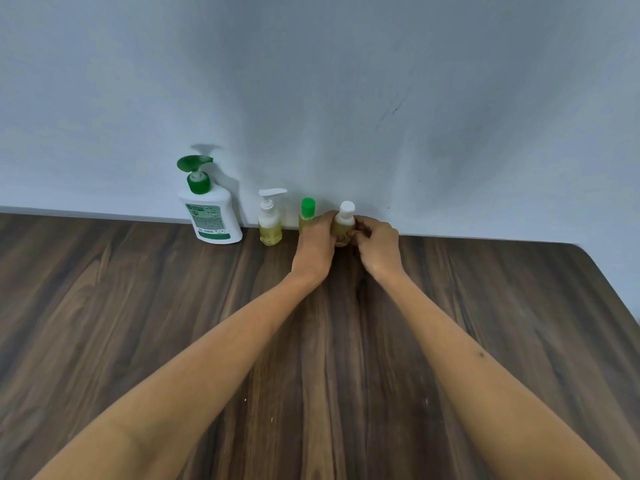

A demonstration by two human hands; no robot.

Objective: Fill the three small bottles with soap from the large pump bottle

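Yellow-green soap shows in all three small bottles along the wall, so the task looks nearly done, and the step in hand reads as setting the white-capped bottle [343, 225] down at the right end of the row. Both hands have it: the left hand [317, 242] curls round its left side, the right hand [375, 244] pinches its right side low down. It stands upright on the wooden table [138, 323], long axis vertical, cap pointing up, just beside the green-capped bottle [307, 213]. To finish well, keep it plumb, press the base flat, then let go one hand at a time so nothing tips the neighbour. Further left stand the small pump bottle [270, 221] and the large pump bottle [209, 207], both upright, with the large one's nozzle pointing left
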